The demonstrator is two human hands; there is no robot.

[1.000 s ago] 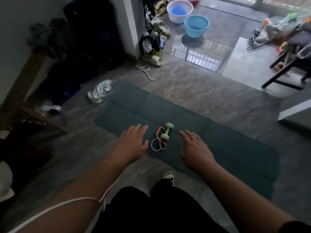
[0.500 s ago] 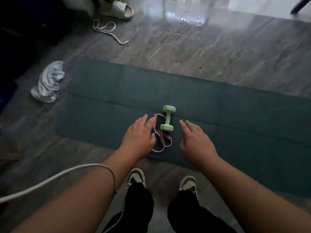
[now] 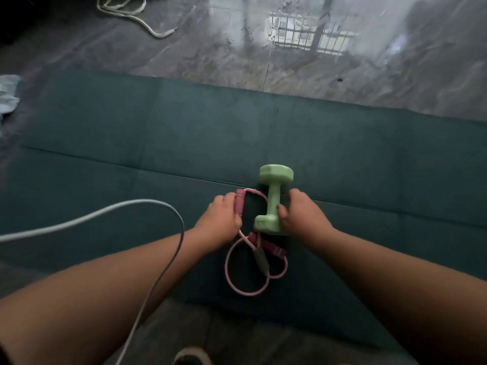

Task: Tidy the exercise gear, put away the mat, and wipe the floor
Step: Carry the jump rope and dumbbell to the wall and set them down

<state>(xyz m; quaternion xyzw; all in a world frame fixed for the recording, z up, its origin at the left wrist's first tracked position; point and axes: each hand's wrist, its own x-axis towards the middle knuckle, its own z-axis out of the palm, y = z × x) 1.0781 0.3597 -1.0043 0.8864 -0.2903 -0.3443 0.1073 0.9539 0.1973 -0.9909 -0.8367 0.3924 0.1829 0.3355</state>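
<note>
A light green dumbbell [image 3: 274, 192] lies on the dark green exercise mat [image 3: 131, 143], near its front edge. My right hand [image 3: 300, 214] is closed around the dumbbell's handle and near end. A pink resistance band [image 3: 234, 275] with darker pink handles loops on the mat just left of and below the dumbbell. My left hand [image 3: 221, 222] grips the band's upper handle. Both forearms reach in from the bottom of the view.
A white cable [image 3: 92, 219] hangs across my left forearm. A white cord [image 3: 137, 14] lies on the glossy grey floor [image 3: 342, 72] beyond the mat. A pale cloth [image 3: 8, 96] sits at the mat's left end. A shoe tip [image 3: 192, 356] shows at the bottom.
The view has dropped closer to the mat. Both hands, open and hovering before, have closed: the left on the pink band's handle, the right on the dumbbell.
</note>
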